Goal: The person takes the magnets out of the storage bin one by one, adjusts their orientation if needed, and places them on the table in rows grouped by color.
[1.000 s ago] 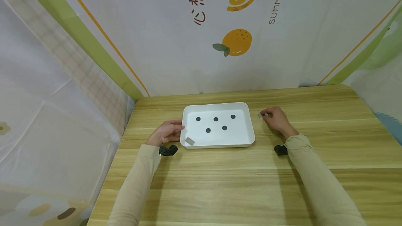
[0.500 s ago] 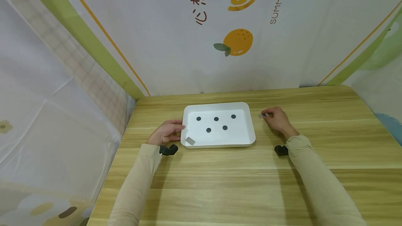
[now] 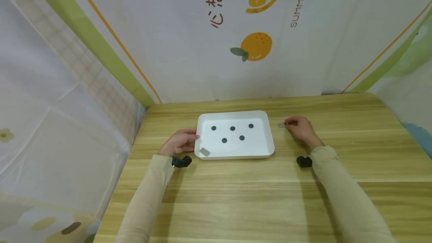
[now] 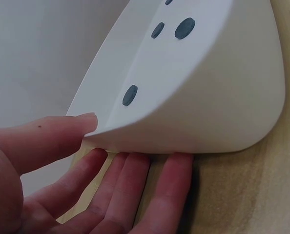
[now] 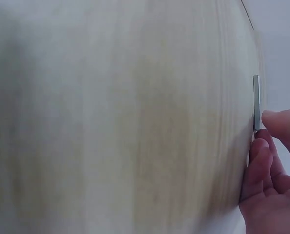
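A shallow white tray (image 3: 236, 157) stands on the wooden table with several dark round discs (image 3: 232, 128) spread over its floor. A small flat grey rectangular piece (image 3: 204, 152) lies in its near left corner. My left hand (image 3: 179, 141) holds the tray's left end; in the left wrist view the thumb lies over the rim and the fingers touch the outer wall. Right of the tray, a similar grey piece (image 3: 281, 125) lies flat on the table. My right hand (image 3: 301, 129) is at its right end, thumb and fingertips slightly parted in the right wrist view.
The wooden table (image 3: 243, 198) runs up to a printed white curtain (image 3: 189, 63) at the back. Another curtain (image 3: 67, 104) hangs along the left side. Black wrist cameras (image 3: 181, 161) sit below both hands, close to the table.
My right hand has drawn back slightly to the right and let go of the grey piece, which stays on the table and shows more of its surface. The left hand keeps its place on the tray.
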### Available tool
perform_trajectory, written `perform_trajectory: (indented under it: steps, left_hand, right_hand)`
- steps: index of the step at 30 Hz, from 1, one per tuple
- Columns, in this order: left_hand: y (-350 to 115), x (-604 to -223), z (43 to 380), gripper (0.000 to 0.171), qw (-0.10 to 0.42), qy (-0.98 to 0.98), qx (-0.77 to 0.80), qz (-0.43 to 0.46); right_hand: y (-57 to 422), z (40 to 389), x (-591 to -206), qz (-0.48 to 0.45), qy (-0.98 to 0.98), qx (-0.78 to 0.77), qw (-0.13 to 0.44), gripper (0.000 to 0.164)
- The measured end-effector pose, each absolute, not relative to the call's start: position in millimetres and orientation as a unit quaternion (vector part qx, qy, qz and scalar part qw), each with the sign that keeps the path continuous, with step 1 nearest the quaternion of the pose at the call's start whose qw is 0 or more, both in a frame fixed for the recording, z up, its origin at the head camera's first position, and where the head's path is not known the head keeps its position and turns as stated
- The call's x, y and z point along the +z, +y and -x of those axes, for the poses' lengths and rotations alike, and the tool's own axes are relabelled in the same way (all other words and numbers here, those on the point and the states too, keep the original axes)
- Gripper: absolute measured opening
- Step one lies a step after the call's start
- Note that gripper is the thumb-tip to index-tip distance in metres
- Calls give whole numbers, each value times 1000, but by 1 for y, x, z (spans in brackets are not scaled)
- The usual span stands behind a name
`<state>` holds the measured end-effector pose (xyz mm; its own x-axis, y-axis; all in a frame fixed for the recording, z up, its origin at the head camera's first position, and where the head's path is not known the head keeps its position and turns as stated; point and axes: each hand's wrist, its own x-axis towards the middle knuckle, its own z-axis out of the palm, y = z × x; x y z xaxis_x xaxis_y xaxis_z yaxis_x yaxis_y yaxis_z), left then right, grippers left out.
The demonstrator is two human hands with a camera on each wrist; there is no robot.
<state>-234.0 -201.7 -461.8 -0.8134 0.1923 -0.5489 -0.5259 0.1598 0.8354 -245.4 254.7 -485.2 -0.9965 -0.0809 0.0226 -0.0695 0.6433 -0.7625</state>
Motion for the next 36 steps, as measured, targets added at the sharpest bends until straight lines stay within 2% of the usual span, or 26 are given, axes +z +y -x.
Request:
perform_trajectory:
  steps: [7, 24, 36]
  left_hand:
    - [-201, -461, 233, 54, 283, 706, 638, 119]
    - [-200, -459, 230, 53, 277, 708, 638, 123]
    - [-202, -461, 230, 52, 275, 712, 635, 117]
  right_hand:
    - [255, 244, -487, 23, 903, -429, 20, 25]
    - [254, 239, -479, 3, 901, -433, -20, 28]
    - [232, 238, -459, 46, 891, -450, -37, 29]
